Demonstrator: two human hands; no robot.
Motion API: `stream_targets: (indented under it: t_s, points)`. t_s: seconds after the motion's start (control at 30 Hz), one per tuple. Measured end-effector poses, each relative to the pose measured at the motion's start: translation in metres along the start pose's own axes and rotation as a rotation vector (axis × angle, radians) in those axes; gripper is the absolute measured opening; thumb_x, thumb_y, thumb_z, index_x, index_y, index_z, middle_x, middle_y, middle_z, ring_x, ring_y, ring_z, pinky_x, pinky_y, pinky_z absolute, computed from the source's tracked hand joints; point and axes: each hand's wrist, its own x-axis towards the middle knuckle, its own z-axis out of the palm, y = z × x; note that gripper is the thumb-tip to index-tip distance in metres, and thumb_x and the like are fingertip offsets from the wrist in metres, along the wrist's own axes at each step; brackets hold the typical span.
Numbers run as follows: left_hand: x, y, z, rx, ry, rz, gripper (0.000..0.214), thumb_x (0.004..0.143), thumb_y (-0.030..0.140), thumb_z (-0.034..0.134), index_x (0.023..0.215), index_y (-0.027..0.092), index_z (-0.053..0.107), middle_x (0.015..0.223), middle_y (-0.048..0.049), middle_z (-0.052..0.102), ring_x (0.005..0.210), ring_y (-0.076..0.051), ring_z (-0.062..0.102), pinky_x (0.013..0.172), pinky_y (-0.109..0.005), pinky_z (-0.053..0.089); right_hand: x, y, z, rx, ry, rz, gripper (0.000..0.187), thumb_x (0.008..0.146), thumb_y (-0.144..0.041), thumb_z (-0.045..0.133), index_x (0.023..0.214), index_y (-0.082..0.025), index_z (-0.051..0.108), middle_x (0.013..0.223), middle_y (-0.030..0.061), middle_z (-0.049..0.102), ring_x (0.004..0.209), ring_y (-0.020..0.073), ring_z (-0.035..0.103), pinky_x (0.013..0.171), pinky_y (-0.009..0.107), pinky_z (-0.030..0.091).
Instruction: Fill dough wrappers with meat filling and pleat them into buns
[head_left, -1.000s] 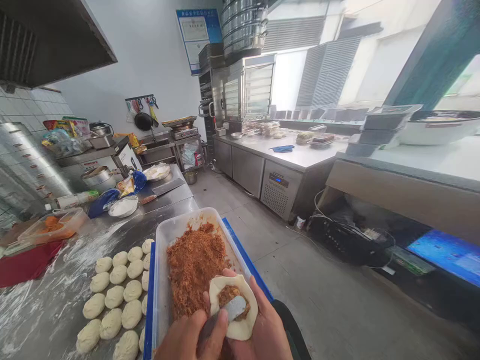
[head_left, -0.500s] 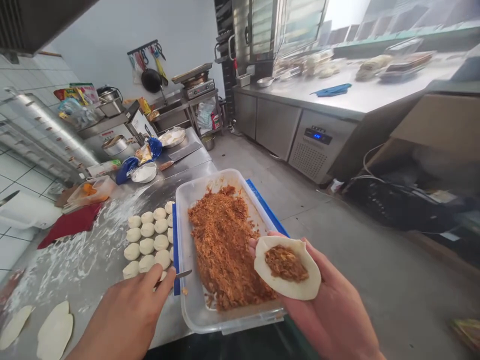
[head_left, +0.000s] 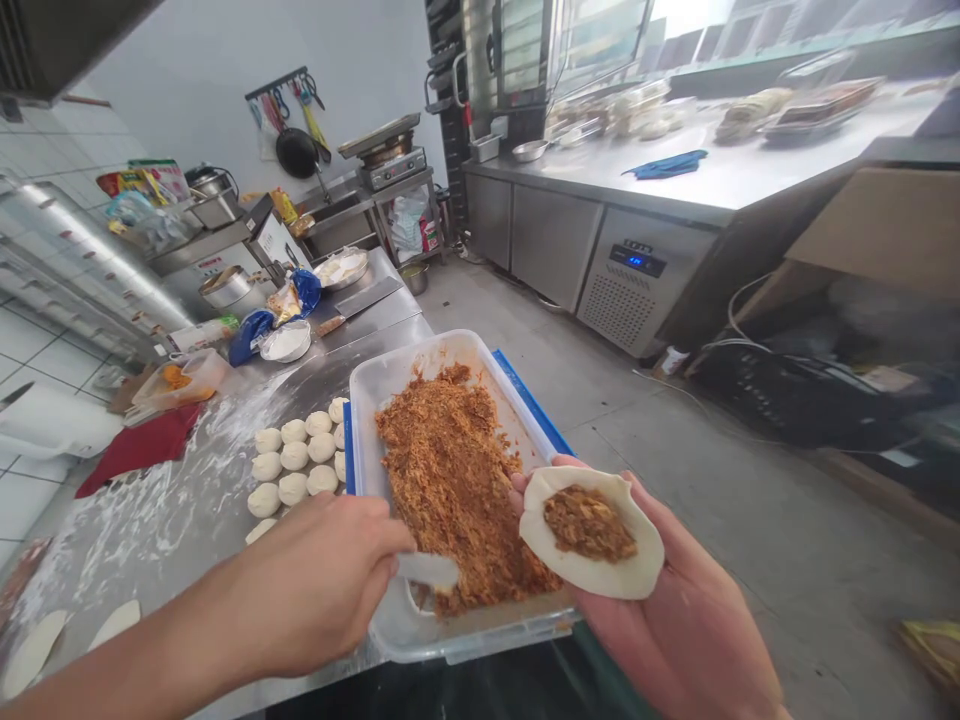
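Note:
My right hand (head_left: 675, 630) lies palm up and holds a round dough wrapper (head_left: 592, 560) with a heap of brown shredded filling (head_left: 589, 523) in its middle. My left hand (head_left: 315, 590) grips a small metal scraper (head_left: 429, 570), whose blade reaches into the near end of a clear plastic tub (head_left: 405, 375) full of the same brown filling (head_left: 454, 480). The tub rests on a blue board (head_left: 534, 405) at the edge of a floured steel table (head_left: 180, 500).
Several dough balls (head_left: 294, 462) sit in rows left of the tub. Flattened dough pieces (head_left: 34, 650) lie at the near left. A red cloth (head_left: 139, 447), an orange-filled box (head_left: 180, 377), bags and bowls stand farther back. A steel counter (head_left: 705, 185) runs along the right, across the floor.
My left hand has moved from the table edge beside the tub into the tub with the scraper. My right hand holds the filled wrapper almost still.

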Motion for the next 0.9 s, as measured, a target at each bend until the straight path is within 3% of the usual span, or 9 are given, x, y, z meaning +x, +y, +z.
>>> stream_targets:
  t_s: [0.1,0.2,0.37,0.57,0.73,0.9]
  points:
    - [0.017,0.005,0.015,-0.019,0.058,-0.018,0.034,0.100,0.018,0.041,0.110,0.031,0.070,0.095,-0.0010,0.068,0.079,-0.019,0.069,0.072,-0.033,0.053,-0.001,0.000,0.000,-0.026,-0.024,0.003,0.040,0.083,-0.046,0.075,0.109,-0.017,0.080,0.107,0.0150,0.080,0.100,0.0314,0.076,0.077,0.035,0.069]
    - [0.039,0.011,0.046,0.116,0.052,-0.001,0.036,0.093,0.012,0.043,0.114,0.027,0.067,0.101,-0.0034,0.067,0.075,-0.025,0.069,0.064,-0.040,0.056,-0.001,0.001,0.000,-0.038,-0.056,-0.010,0.040,0.079,-0.045,0.080,0.107,-0.017,0.080,0.107,0.0144,0.080,0.100,0.0314,0.076,0.078,0.035,0.069]
    - [0.057,0.016,0.084,0.246,0.026,0.025,0.041,0.083,0.000,0.041,0.111,0.016,0.066,0.101,-0.0082,0.067,0.081,-0.028,0.071,0.066,-0.046,0.062,0.000,0.003,-0.004,-0.009,-0.083,-0.011,0.035,0.086,-0.047,0.075,0.110,-0.021,0.080,0.105,0.0108,0.081,0.103,0.0296,0.076,0.086,0.037,0.067]
    - [0.048,0.016,0.084,0.328,0.095,-0.006,0.045,0.087,-0.002,0.039,0.119,0.014,0.067,0.101,-0.0091,0.068,0.076,-0.024,0.070,0.061,-0.040,0.061,-0.002,0.006,-0.010,0.029,-0.139,-0.003,0.036,0.092,-0.050,0.068,0.112,-0.022,0.078,0.105,0.0104,0.081,0.110,0.0322,0.074,0.103,0.049,0.060]
    - [0.050,0.022,0.080,0.268,-0.038,0.026,0.047,0.081,-0.001,0.043,0.118,0.013,0.067,0.101,-0.0100,0.071,0.074,-0.026,0.073,0.062,-0.040,0.061,-0.003,0.006,-0.007,0.037,-0.126,0.007,0.032,0.091,-0.047,0.070,0.110,-0.023,0.078,0.106,0.0097,0.081,0.111,0.0325,0.074,0.107,0.051,0.057]
    - [0.053,0.027,0.073,0.140,-0.115,0.061,0.027,0.086,0.010,0.049,0.101,0.019,0.070,0.095,-0.0072,0.073,0.072,-0.027,0.073,0.061,-0.038,0.058,-0.003,0.006,-0.007,0.034,-0.100,0.000,0.033,0.090,-0.046,0.072,0.112,-0.023,0.078,0.106,0.0097,0.080,0.110,0.0322,0.074,0.102,0.048,0.060]
